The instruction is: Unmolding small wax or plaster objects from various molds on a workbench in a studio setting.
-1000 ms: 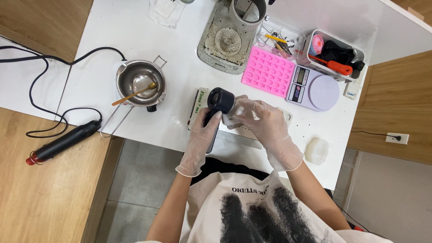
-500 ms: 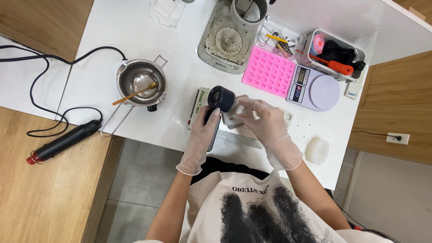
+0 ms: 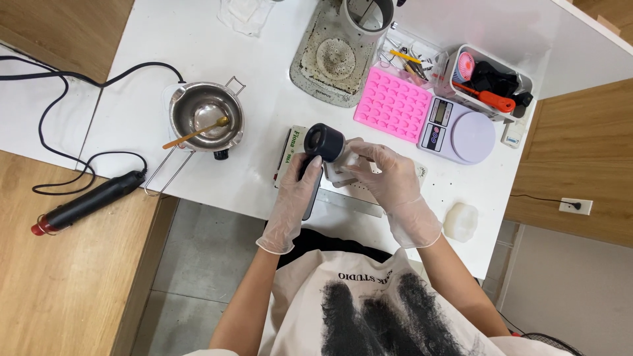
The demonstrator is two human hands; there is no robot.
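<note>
Held thing: 1 black round container [image 3: 324,142], its dark opening turned up toward the camera, lifted a little above the white table [image 3: 165,49] near its front edge.
Left hand [image 3: 298,198]: in a thin clear glove, its fingers closed around the lower side of the black round container and grasping it from below.
Right hand [image 3: 389,178]: also in a clear glove, curled around the pale part just right of the container; what exactly it grips is hidden by the fingers.
Under the hands: 1 flat white box [image 3: 289,155] with a dark edge, partly covered by both hands.
Pink mold [image 3: 393,105]: 1 piece, with many small cavities, lying flat behind the hands.
Scale [image 3: 461,130]: 1 small lilac kitchen scale, just beside the pink mold on its right.
Clear box [image 3: 489,82]: 1 box behind the scale, holding black, red and pink tools.
Grey base [image 3: 335,62]: 1 dirty grey appliance base behind the pink mold.
Metal pot [image 3: 206,117]: 1 small steel pot left of the hands, with 1 wooden stick [image 3: 196,132] resting in it.
Heat tool [image 3: 86,203]: 1 black tool with a red tip, on the wooden surface at the far left, joined to a black cable [image 3: 72,79].
White lump [image 3: 460,221]: 1 pale block at the front right edge of the table.
</note>
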